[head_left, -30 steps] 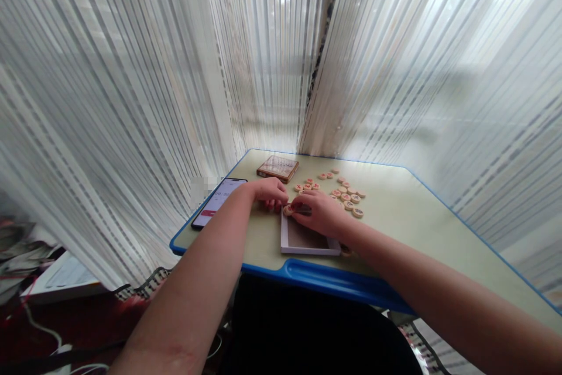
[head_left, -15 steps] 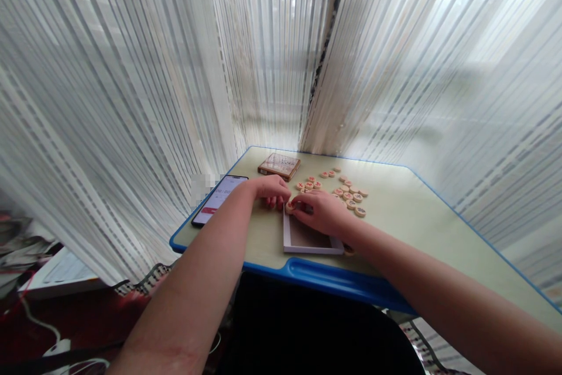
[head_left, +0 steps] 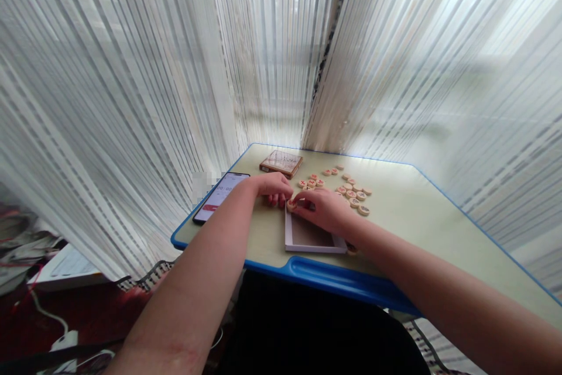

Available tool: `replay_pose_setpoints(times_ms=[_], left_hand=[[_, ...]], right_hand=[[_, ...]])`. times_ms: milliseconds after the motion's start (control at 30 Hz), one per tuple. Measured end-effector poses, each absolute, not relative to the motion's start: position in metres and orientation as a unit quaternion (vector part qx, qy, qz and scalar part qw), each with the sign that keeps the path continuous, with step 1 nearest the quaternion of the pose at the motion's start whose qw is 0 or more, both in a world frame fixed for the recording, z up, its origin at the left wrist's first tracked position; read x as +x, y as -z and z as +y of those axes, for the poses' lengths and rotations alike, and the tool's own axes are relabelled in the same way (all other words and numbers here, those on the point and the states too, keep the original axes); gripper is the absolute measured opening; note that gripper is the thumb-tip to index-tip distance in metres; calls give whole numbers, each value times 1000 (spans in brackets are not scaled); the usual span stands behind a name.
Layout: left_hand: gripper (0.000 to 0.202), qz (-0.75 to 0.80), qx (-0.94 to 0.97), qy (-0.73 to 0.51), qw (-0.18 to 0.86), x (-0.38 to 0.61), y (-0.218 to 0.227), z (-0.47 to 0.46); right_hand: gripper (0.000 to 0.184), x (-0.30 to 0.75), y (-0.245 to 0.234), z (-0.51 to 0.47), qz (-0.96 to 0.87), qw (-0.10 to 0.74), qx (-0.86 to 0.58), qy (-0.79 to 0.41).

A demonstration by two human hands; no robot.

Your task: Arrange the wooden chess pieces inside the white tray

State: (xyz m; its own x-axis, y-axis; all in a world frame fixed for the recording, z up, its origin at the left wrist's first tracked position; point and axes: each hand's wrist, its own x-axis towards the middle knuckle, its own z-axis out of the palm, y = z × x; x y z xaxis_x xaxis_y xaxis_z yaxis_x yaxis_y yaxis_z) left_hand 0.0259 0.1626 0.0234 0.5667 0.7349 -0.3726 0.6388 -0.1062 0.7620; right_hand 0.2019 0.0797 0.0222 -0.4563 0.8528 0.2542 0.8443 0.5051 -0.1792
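Note:
At the far left corner of a shallow open box [head_left: 312,249] with white walls and a brown floor, my right hand [head_left: 327,206] pinches a round wooden Chinese chess piece [head_left: 291,205] with a red character between thumb and fingers. Just left of that corner, my left hand [head_left: 276,186] is closed with its fingers curled down; whatever they may grip is hidden. Beyond my hands lie several chess pieces [head_left: 312,182] with red marks, and another group of loose pieces [head_left: 352,194] spreads to the right. One more piece [head_left: 352,249] sits against the box's near right corner.
A brown-edged flat box lid [head_left: 281,162] lies toward the back of the cream table [head_left: 417,229], which has a blue rim. On the left, a phone [head_left: 219,196] shows a timer. A blue tray groove [head_left: 346,281] runs along the front edge. Striped curtains [head_left: 272,71] hang behind.
The view has shifted slightly. Both hands stay at the box's far left corner, and the piece in my right hand has barely moved.

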Motion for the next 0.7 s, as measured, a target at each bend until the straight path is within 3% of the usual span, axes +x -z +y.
replay_pose_setpoints(times_ms=[700], left_hand=[[12,469,748,-48,467,27,-27,159]], right_hand=[[23,201,-22,84,-866,135,-481,-6]])
